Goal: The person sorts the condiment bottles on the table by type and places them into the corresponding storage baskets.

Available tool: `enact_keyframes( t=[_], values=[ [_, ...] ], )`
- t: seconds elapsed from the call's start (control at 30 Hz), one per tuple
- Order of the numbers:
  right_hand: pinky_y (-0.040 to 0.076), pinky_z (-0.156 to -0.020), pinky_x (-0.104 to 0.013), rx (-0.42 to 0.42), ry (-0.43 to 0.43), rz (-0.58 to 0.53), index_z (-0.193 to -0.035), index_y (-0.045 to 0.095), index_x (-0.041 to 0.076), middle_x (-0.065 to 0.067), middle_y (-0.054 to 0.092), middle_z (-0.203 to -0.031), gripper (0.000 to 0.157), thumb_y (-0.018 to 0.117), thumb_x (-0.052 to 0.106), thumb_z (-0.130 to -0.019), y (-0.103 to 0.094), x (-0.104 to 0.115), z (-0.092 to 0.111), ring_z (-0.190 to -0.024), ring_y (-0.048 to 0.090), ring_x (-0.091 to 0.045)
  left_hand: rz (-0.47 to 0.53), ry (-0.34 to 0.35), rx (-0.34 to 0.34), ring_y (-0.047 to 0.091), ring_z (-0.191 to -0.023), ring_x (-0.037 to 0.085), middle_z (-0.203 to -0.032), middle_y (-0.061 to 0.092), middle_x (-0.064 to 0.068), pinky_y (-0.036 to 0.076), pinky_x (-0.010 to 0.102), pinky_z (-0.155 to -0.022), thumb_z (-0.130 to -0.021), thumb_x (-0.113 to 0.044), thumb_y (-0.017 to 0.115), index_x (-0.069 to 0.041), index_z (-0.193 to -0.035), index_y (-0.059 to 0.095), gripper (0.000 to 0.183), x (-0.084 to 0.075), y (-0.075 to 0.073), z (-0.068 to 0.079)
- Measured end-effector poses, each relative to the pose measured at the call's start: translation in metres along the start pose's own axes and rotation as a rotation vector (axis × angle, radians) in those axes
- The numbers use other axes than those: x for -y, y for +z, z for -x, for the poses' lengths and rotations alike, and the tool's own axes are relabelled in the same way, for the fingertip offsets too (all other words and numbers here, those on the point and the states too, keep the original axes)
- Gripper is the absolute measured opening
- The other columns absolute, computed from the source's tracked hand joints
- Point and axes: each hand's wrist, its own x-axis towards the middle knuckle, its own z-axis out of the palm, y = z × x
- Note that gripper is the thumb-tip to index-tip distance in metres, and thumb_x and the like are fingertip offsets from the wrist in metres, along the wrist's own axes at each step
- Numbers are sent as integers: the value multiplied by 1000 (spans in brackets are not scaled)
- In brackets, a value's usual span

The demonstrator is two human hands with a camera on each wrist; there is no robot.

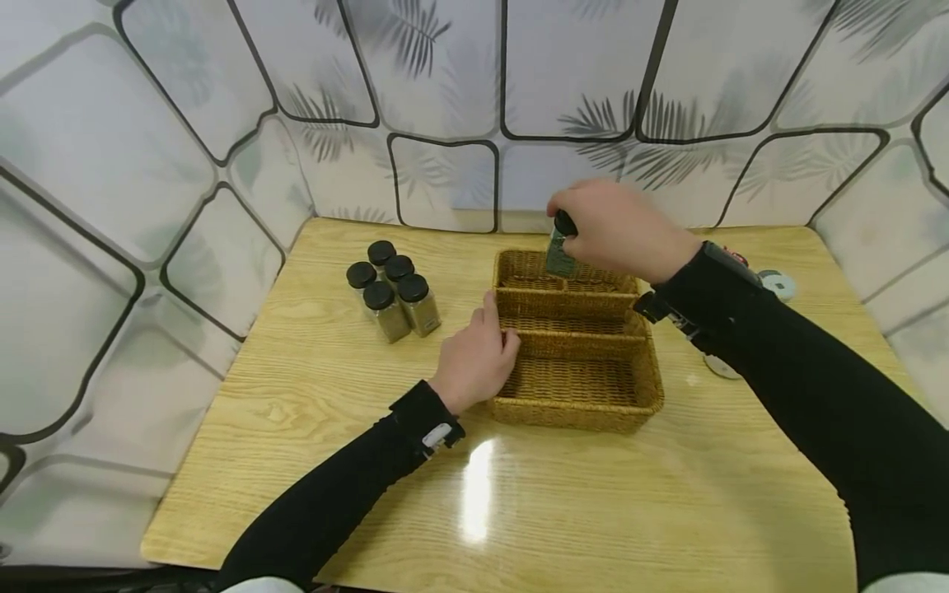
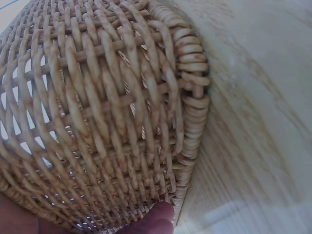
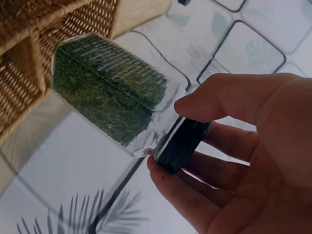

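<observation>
My right hand (image 1: pixel 619 226) holds a glass spice jar (image 1: pixel 559 254) by its black lid (image 3: pixel 183 144), above the back compartments of a wicker basket (image 1: pixel 578 418). Dried green herbs fill the jar, seen through its clear sides in the right wrist view, where thumb and fingers pinch the lid and neck. At the basket's left side, my left hand (image 1: pixel 478 360) grips the wall, thumb over the rim and index finger stretched along the side. The left wrist view is mostly woven wicker (image 2: pixel 97 97), with fingertips (image 2: pixel 158 214) against it at the bottom.
Several black-lidded spice jars (image 1: pixel 393 317) stand grouped on the wooden table (image 1: pixel 311 387), left of the basket. Dividers (image 1: pixel 571 333) split the basket into compartments. Beyond the right forearm lie a pale disc (image 1: pixel 777 284) and another partly hidden disc (image 1: pixel 721 367). A patterned wall (image 1: pixel 445 181) borders the table's back.
</observation>
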Motion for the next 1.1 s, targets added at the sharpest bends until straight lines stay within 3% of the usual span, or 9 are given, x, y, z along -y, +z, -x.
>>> enact_keyframes(
  t=[0.5,0.7,0.93,1.1],
  values=[
    [45,-74,-41,59,-57,-86,-124,57,0,-19,57,-118,37,62,4,-88,36,5,-41,-92,51,-27,-12,-9,5,48,-49,18,-137,42,23,40,36,-42,-103,-41,21,-1,-152,4,66,1,2,-2],
    [46,-80,-42,77,-67,-63,-124,57,1,-19,58,-116,38,64,6,-87,49,3,-50,-94,51,-29,-9,-5,-4,48,-50,19,-136,42,23,41,37,-43,-103,-40,25,0,-152,6,66,1,1,-1],
    [45,-74,-41,109,-48,-102,-125,57,2,-17,58,-116,39,64,5,-87,63,3,-57,-90,52,-26,-16,-10,-11,50,-54,19,-136,44,22,43,37,-46,-102,-42,24,0,-152,8,66,2,2,-1],
    [46,-81,-42,132,-53,-90,-125,57,3,-15,58,-115,37,63,6,-88,73,3,-63,-95,51,-26,-13,-13,-9,50,-53,19,-136,43,22,43,37,-46,-102,-41,25,0,-152,8,67,2,2,-2]
  ],
)
